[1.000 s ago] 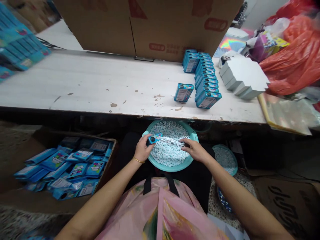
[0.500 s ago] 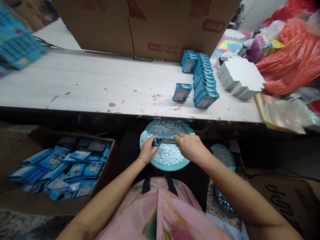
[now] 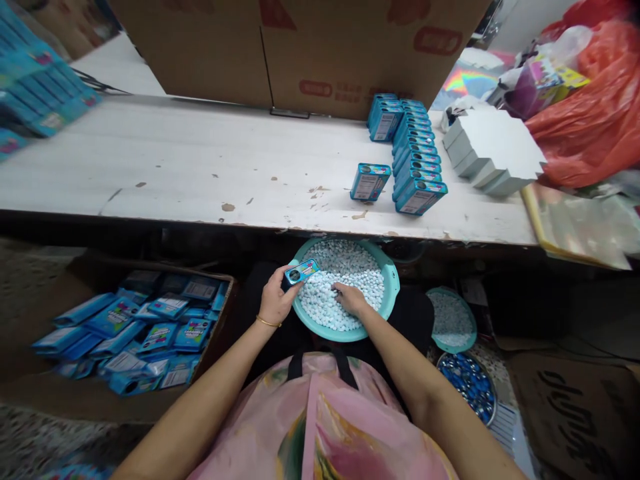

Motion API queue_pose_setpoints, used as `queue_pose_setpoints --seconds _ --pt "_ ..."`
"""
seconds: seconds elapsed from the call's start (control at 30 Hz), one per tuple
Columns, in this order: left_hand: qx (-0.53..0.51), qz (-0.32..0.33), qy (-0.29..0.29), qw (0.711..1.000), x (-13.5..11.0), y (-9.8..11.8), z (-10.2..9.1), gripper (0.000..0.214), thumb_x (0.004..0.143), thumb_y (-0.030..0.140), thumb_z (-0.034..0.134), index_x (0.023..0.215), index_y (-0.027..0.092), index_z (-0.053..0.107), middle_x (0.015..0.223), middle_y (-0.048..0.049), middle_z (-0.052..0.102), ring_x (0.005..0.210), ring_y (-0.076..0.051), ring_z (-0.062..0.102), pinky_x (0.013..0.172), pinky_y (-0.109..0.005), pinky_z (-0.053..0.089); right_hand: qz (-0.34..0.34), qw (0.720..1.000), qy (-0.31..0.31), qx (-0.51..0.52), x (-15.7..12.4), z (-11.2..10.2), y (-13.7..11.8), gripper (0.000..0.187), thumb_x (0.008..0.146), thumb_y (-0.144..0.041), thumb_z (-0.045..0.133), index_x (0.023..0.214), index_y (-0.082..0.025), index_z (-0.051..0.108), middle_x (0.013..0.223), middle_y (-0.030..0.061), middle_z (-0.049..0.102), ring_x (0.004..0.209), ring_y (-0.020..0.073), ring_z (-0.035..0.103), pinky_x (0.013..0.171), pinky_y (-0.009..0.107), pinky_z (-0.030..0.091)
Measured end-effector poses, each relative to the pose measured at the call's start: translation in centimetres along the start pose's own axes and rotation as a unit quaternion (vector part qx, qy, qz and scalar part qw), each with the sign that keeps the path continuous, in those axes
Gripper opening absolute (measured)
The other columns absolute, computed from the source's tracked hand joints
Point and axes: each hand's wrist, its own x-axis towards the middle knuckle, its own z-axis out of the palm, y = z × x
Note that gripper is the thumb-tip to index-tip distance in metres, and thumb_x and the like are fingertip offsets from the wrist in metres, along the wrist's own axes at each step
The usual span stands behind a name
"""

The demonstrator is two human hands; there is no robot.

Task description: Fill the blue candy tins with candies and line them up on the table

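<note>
Left hand (image 3: 274, 303) clamped on tin (image 3: 301, 272) above basin (image 3: 393, 283) left rim. Right hand (image 3: 351, 300) inside basin, fingers sunk in pellets (image 3: 350, 263); whether closed, cannot tell. Risk: tin tilting beyond rim would drop pellets outside basin.

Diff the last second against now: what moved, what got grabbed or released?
The right hand came off the blue tin and dropped back into the white pellets in the teal basin. The left hand keeps holding the blue tin at the basin's left rim. The boxes on the table have not shifted.
</note>
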Motion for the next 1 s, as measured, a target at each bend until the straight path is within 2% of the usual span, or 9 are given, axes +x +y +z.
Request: queue_pose_setpoints --seconds 0.1,0.2,0.33,0.4,0.5,0.63,0.77,1.0 --pt "-0.009 -0.009 0.010 1.000 0.1 -0.1 -0.2 0.037 0.073 0.034 0.058 0.106 0.019 0.051 0.100 -0.0045 0.060 0.091 -0.019 0.056 0.082 -0.032 0.044 -0.026 0.997 0.012 0.070 -0.5 0.0 1.1 0.033 0.083 -0.024 0.040 0.115 -0.023 0.049 0.098 0.0005 0.062 0.089 0.0140 0.057 0.072 0.021 0.040" --pt "-0.008 -0.011 0.010 1.000 0.3 -0.3 -0.2 0.037 0.073 0.034 0.058 0.106 0.020 0.051 0.100 -0.0042 0.060 0.090 -0.018 0.057 0.081 -0.032 0.044 -0.027 0.991 0.018 0.127 -1.8 -1.0 3.3 0.032 0.081 -0.023 0.043 0.112 -0.020 0.050 0.087 -0.0004 0.061 0.079 0.0125 0.057 0.069 0.021 0.040" --pt "0.016 0.008 -0.008 1.000 0.4 -0.6 0.6 0.037 0.073 0.030 0.058 0.107 0.020 0.051 0.100 -0.0049 0.060 0.091 -0.020 0.056 0.082 -0.033 0.043 -0.045 0.970 0.052 0.231 -4.4 -4.3 5.0 0.030 0.078 -0.025 0.049 0.108 -0.021 0.051 0.082 -0.0017 0.059 0.074 0.0122 0.054 0.069 0.023 0.040" --pt "0.023 0.027 -0.023 0.999 0.3 -0.4 1.3 0.036 0.072 0.027 0.058 0.107 0.021 0.052 0.101 -0.0051 0.059 0.093 -0.020 0.055 0.083 -0.033 0.043 -0.061 0.969 0.069 0.230 -5.6 -6.4 4.9 0.031 0.078 -0.027 0.051 0.108 -0.021 0.052 0.085 -0.0010 0.060 0.077 0.0125 0.054 0.070 0.023 0.039" --pt "0.021 0.050 -0.052 0.997 0.0 0.1 2.6 0.035 0.072 0.024 0.056 0.107 0.021 0.052 0.104 -0.0051 0.058 0.097 -0.021 0.053 0.086 -0.034 0.042 -0.070 0.981 0.081 0.164 -6.7 -9.4 3.7 0.033 0.078 -0.030 0.052 0.111 -0.024 0.052 0.094 0.0002 0.062 0.085 0.0139 0.055 0.073 0.023 0.039" --pt "0.018 0.064 -0.082 0.994 -0.3 0.7 3.8 0.037 0.073 0.021 0.054 0.110 0.020 0.050 0.104 -0.0052 0.058 0.098 -0.021 0.052 0.088 -0.035 0.041 -0.056 0.997 0.058 0.003 -7.3 -11.9 1.3 0.033 0.082 -0.032 0.047 0.115 -0.028 0.051 0.108 0.0016 0.060 0.098 0.0163 0.054 0.078 0.025 0.038" --pt "0.025 0.074 -0.089 0.993 -0.5 0.9 4.1 0.038 0.073 0.020 0.054 0.110 0.019 0.049 0.106 -0.0061 0.057 0.100 -0.021 0.051 0.088 -0.036 0.040 -0.035 0.993 0.039 -0.110 -7.7 -13.0 -0.6 0.033 0.085 -0.034 0.038 0.115 -0.027 0.050 0.103 0.0046 0.060 0.092 0.0186 0.056 0.073 0.027 0.039" --pt "0.023 0.076 -0.090 0.993 -0.4 0.6 4.4 0.038 0.073 0.020 0.053 0.110 0.019 0.049 0.107 -0.0066 0.057 0.100 -0.022 0.051 0.089 -0.036 0.040 -0.051 0.983 0.052 -0.167 -7.9 -13.9 -2.7 0.026 0.087 -0.028 0.033 0.103 -0.023 0.053 0.091 0.0070 0.059 0.080 0.0190 0.058 0.066 0.028 0.039"
